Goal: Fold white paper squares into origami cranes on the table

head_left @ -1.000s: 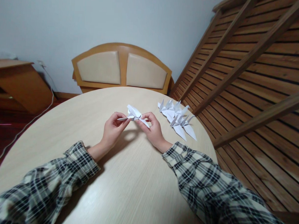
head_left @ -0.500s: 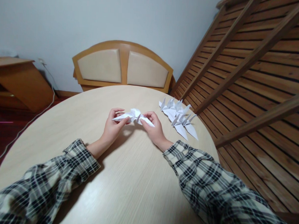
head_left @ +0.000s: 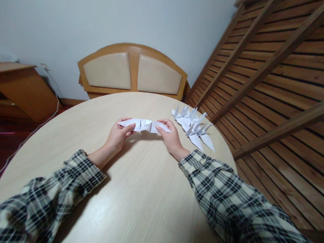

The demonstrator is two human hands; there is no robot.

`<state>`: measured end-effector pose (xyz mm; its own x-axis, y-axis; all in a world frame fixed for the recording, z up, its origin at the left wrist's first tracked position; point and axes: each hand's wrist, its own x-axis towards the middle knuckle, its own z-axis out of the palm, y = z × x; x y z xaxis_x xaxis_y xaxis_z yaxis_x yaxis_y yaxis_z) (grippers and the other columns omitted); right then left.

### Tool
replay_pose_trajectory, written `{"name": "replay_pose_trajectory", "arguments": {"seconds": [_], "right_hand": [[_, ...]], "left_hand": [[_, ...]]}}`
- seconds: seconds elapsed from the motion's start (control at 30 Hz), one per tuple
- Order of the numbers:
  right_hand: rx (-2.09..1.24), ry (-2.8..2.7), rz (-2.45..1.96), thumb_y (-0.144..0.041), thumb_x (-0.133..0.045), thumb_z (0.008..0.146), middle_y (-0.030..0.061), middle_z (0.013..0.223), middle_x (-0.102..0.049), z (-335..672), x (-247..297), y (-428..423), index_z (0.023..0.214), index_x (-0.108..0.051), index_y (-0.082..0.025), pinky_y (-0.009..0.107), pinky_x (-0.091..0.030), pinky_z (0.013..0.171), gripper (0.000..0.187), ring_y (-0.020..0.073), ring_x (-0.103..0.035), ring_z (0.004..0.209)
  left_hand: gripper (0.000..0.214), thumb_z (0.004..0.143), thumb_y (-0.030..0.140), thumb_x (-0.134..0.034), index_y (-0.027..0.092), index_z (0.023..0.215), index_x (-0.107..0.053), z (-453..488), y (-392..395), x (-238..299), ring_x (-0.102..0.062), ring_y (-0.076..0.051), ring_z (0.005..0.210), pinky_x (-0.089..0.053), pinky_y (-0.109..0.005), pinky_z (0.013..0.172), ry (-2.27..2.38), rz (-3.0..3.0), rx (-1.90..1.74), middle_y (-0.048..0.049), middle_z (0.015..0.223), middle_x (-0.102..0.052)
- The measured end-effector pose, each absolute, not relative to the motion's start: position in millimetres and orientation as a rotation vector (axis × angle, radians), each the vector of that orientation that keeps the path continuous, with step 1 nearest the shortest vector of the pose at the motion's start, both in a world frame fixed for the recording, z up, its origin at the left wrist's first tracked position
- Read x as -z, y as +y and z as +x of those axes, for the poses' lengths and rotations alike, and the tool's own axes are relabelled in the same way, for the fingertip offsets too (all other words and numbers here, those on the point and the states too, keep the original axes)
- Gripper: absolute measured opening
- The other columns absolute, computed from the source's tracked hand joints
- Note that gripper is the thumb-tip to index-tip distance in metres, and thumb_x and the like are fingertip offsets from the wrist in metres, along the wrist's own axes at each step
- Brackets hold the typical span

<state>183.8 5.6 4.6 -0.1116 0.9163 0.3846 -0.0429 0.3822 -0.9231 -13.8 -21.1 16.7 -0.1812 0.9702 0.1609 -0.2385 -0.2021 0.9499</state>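
Note:
Between my two hands is a folded white paper piece [head_left: 146, 125], stretched out sideways with pointed ends and a raised, boxy middle. My left hand [head_left: 119, 134] pinches its left end, the thumb on the near face and the fingers behind. The right end is gripped the same way by my right hand [head_left: 171, 137]. The piece is held above the round table, and its shadow falls below. To the right of my right hand stand several folded white paper cranes [head_left: 195, 140], grouped close together with tails pointing toward me.
A pale round wooden table [head_left: 148, 192] lies under my forearms. Beyond its far edge stands a headboard with cream panels [head_left: 160, 75]. A slatted wooden structure [head_left: 281, 91] leans in on the right. At the left are a wooden desk [head_left: 24, 86] and a white cable [head_left: 29, 133].
My hands have moved slightly apart. The paper piece between them is pulled longer and flatter, and its crumpled middle has spread into a boxy shape. The cranes have stayed put.

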Motion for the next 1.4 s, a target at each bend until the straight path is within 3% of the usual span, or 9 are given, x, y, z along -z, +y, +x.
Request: {"name": "replay_pose_trajectory", "arguments": {"seconds": [0.2, 0.43, 0.57, 0.8, 0.97, 1.17, 1.4], "right_hand": [[-0.903, -1.492, -0.866, -0.031, -0.068, 0.078, 0.0028, 0.096, -0.068, 189, -8, 8, 0.094, -0.063, -0.021, 0.036, -0.047, 0.088, 0.019, 0.0177, -0.061, 0.091], [-0.578, -1.676, -0.836, -0.024, -0.062, 0.086, 0.0021, 0.090, -0.069, 193, -7, 4, 0.089, -0.066, -0.023, 0.036, -0.047, 0.080, 0.005, 0.0183, -0.061, 0.085], [-0.224, -1.889, -0.733, -0.012, -0.057, 0.086, 0.0008, 0.093, -0.071, 198, -6, 2, 0.094, -0.068, -0.027, 0.038, -0.046, 0.083, 0.020, 0.0197, -0.061, 0.089], [0.180, -2.132, -0.642, -0.011, -0.060, 0.087, -0.0031, 0.104, -0.073, 203, -12, -2, 0.106, -0.067, -0.029, 0.038, -0.042, 0.082, 0.027, 0.0200, -0.058, 0.092], [0.264, -2.174, -0.569, -0.021, -0.059, 0.092, -0.0040, 0.110, -0.073, 201, -17, -9, 0.110, -0.067, -0.029, 0.038, -0.040, 0.083, 0.021, 0.0192, -0.058, 0.094], [0.305, -2.197, -0.504, -0.024, -0.055, 0.095, -0.0031, 0.118, -0.071, 197, -19, -13, 0.116, -0.066, -0.027, 0.038, -0.038, 0.086, 0.024, 0.0189, -0.058, 0.101], [0.265, -2.298, -0.557, -0.024, -0.053, 0.096, -0.0013, 0.126, -0.067, 196, -20, -13, 0.126, -0.061, -0.029, 0.041, -0.036, 0.093, 0.032, 0.0203, -0.056, 0.114]], "left_hand": [[0.021, 0.073, 0.025, -0.075, 0.013, 0.089, -0.067, -19, -18, -11, -0.060, -0.014, 0.071, -0.048, -0.024, 0.060, 0.998, 1.104, -1.512, -0.0083, 0.084, -0.067], [0.018, 0.073, 0.027, -0.075, 0.016, 0.085, -0.069, -23, -17, -8, -0.063, -0.016, 0.070, -0.051, -0.028, 0.063, 1.128, 1.179, -1.545, -0.0071, 0.080, -0.068], [0.019, 0.076, 0.031, -0.071, 0.015, 0.086, -0.070, -30, -18, -8, -0.062, -0.016, 0.072, -0.049, -0.028, 0.065, 1.314, 1.471, -1.492, -0.0071, 0.083, -0.070], [0.022, 0.088, 0.034, -0.057, 0.015, 0.096, -0.065, -30, -23, -10, -0.061, -0.017, 0.076, -0.048, -0.031, 0.071, 1.486, 1.965, -1.245, -0.0059, 0.088, -0.069], [0.035, 0.086, 0.040, -0.061, 0.015, 0.110, -0.062, -22, -28, -13, -0.062, -0.021, 0.086, -0.048, -0.036, 0.078, 1.437, 2.084, -1.115, -0.0102, 0.102, -0.069], [0.025, 0.088, 0.036, -0.056, 0.014, 0.092, -0.066, -13, -30, -12, -0.060, -0.018, 0.077, -0.047, -0.032, 0.073, 1.275, 1.914, -1.228, -0.0075, 0.087, -0.069], [0.022, 0.081, 0.026, -0.061, 0.013, 0.099, -0.066, -3, -30, -12, -0.059, -0.014, 0.068, -0.048, -0.027, 0.063, 1.097, 1.505, -1.335, -0.0067, 0.086, -0.069]]}}
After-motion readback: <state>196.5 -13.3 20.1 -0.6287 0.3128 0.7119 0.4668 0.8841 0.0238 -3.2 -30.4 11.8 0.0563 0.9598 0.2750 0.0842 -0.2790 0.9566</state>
